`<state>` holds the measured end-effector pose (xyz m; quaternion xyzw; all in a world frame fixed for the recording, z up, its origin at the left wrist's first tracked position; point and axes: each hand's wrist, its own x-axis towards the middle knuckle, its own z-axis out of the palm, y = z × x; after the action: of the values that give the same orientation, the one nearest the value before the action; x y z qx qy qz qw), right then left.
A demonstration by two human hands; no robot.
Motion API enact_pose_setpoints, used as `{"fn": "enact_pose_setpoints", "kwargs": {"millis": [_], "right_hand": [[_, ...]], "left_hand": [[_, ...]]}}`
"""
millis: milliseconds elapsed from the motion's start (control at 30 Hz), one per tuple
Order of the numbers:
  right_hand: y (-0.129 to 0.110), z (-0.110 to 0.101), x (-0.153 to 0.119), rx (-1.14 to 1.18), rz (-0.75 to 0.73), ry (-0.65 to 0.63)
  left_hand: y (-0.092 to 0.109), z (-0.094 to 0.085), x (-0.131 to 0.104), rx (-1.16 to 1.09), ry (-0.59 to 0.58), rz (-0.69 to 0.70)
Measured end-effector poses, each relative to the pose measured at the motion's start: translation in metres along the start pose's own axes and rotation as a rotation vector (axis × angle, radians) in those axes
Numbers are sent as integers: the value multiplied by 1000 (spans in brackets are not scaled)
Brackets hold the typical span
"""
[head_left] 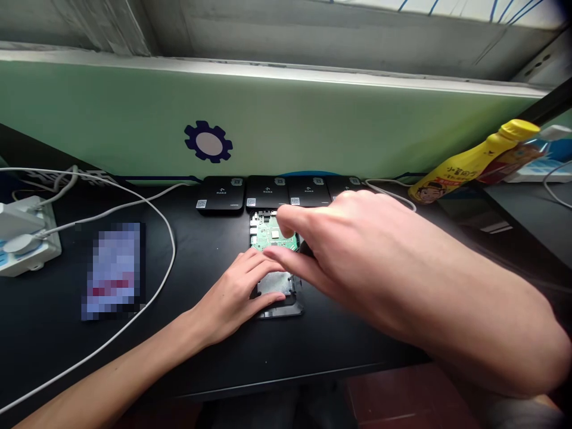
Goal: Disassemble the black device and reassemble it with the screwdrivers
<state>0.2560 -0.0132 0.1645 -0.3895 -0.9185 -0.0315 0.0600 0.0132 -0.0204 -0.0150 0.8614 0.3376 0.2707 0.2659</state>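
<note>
The left hand (236, 283) spreads in front of the circuit board (264, 239). The right hand (344, 241) curls beside it; I can't tell its grip.

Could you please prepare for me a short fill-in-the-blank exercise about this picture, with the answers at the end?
1. Behind the circuit board, ____ black boxes lie in a row.
2. The person's ____ hand is the one nearer to the yellow bottle.
3. The emblem on the partition is shaped like a ____.
4. The circuit board is mainly ____ in colour.

Missing words: four; right; gear; green.
</note>
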Motion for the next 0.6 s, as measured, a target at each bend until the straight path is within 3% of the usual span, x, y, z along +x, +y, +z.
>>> {"fn": "enact_pose_setpoints", "kwargs": {"millis": [133,333,600], "right_hand": [[4,-4,-7,135,-48,-37],[5,-8,-16,309,-8,-65],[6,-10,-17,329,14,-91]], "left_hand": [[1,0,1,-9,-11,11],[1,0,1,5,-14,-2],[1,-1,1,5,-21,-1]]}}
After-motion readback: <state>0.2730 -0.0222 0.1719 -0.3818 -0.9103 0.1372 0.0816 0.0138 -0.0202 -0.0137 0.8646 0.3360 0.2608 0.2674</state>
